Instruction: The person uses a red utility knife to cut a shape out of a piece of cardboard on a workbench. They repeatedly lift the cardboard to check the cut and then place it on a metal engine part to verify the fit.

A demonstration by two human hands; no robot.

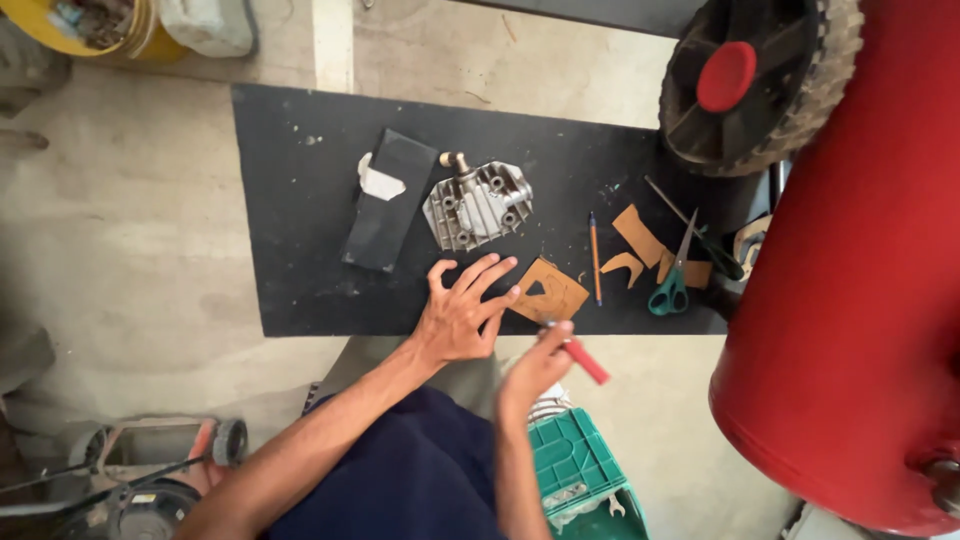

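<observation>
My left hand (pixel 462 312) lies flat with fingers spread on a black mat (pixel 290 250), pressing the left edge of a brown cardboard piece (pixel 555 292) with a cut-out in it. My right hand (pixel 535 368) grips a red-handled cutting tool (pixel 580 358) whose tip touches the lower edge of the cardboard. A finned grey metal engine cover (pixel 478 205) lies just beyond my left hand.
A dark flat block (pixel 385 205) with white paper lies left of the cover. A pencil (pixel 594 258), cardboard scraps (pixel 640 238) and green-handled scissors (pixel 673 282) lie to the right. A red tank (pixel 850 280) and a black wheel (pixel 750 80) stand at the right. A green toolbox (pixel 575 470) sits below.
</observation>
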